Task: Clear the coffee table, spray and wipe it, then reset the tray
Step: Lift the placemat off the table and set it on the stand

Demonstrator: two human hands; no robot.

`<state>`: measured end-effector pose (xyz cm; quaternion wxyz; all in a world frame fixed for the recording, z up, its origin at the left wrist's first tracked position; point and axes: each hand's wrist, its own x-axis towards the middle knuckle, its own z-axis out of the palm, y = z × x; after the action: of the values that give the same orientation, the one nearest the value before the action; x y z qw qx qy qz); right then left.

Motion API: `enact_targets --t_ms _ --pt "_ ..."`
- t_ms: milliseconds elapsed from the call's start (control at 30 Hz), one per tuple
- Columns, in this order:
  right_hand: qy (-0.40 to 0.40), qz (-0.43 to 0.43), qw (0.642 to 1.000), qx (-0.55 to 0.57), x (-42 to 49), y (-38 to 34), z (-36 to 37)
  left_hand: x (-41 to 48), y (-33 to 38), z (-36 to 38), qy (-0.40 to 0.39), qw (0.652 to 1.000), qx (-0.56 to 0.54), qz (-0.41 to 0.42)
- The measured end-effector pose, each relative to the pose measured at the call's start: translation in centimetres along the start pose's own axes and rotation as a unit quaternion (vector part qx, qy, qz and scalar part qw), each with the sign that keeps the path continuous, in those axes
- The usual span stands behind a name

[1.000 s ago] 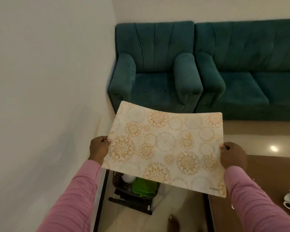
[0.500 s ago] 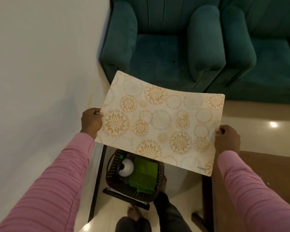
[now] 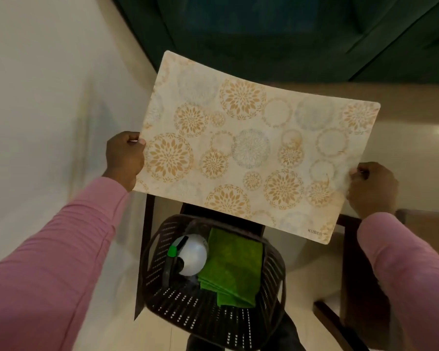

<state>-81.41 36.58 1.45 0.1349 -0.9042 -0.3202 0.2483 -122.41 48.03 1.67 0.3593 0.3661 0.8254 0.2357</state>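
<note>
A cream placemat (image 3: 251, 148) with orange and grey flower circles hangs flat in the air in front of me. My left hand (image 3: 124, 158) grips its left edge and my right hand (image 3: 371, 187) grips its right edge. Below the mat stands a dark perforated basket (image 3: 274, 279) on the floor. Inside it lie a white spray bottle (image 3: 194, 254) with a green nozzle and a folded green cloth (image 3: 235, 264). A corner of the brown coffee table (image 3: 421, 219) shows at the right, behind my right sleeve.
A white wall (image 3: 48, 110) runs close along the left. The teal sofa (image 3: 289, 34) fills the top of the view. A dark wooden frame (image 3: 350, 274) stands to the right of the basket, on the pale tiled floor (image 3: 403, 117).
My view has tilted further down and closer. The basket with the spray bottle and cloth now shows fully under the mat. Both hands keep their hold on the mat.
</note>
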Motion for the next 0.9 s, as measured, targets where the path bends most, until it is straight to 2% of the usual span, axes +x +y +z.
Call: enact_targets --t_ms 167,500,900 --pt "-0.014 0.007 1.000 -0.012 0.5 1.2 4.1 1.1 -3.3 2.4 -0.007 1.000 0.006 -0.022" --pt "-0.058 0.029 0.997 -0.045 0.3 1.9 6.6 1.4 -7.3 2.6 -0.029 0.996 0.041 -0.070" --pt "-0.104 0.095 0.986 -0.086 0.9 3.0 7.7 1.6 -8.7 2.4 -0.065 0.992 0.086 -0.060"
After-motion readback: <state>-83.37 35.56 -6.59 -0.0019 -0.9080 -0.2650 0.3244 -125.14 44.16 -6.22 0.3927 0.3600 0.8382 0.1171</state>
